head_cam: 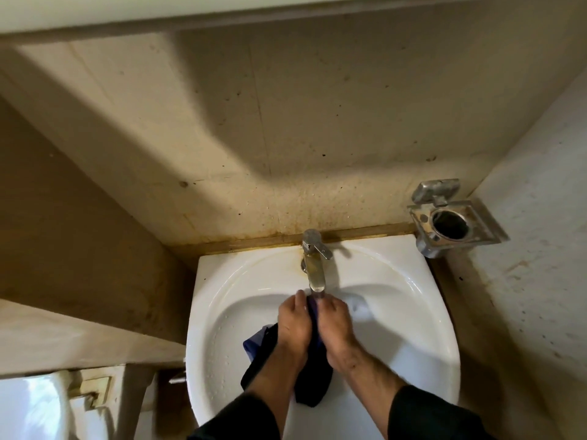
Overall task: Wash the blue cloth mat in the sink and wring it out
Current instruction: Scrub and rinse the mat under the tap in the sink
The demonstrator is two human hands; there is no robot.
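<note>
The blue cloth mat (pixel 313 385), wet and dark, hangs bunched between my two hands inside the white sink (pixel 228 300). My left hand (pixel 293 322) grips its upper part on the left. Pressed close beside it, my right hand (pixel 335 323) grips the cloth on the right. Both hands sit right under the spout of the metal tap (pixel 314 265). A lighter blue fold sticks out to the left below my left wrist. Whether water runs from the spout I cannot tell.
A metal cup holder (pixel 451 222) is fixed to the wall at the sink's right rear corner. Stained beige walls close in behind and on both sides. A white toilet cistern (pixel 35 408) stands at lower left.
</note>
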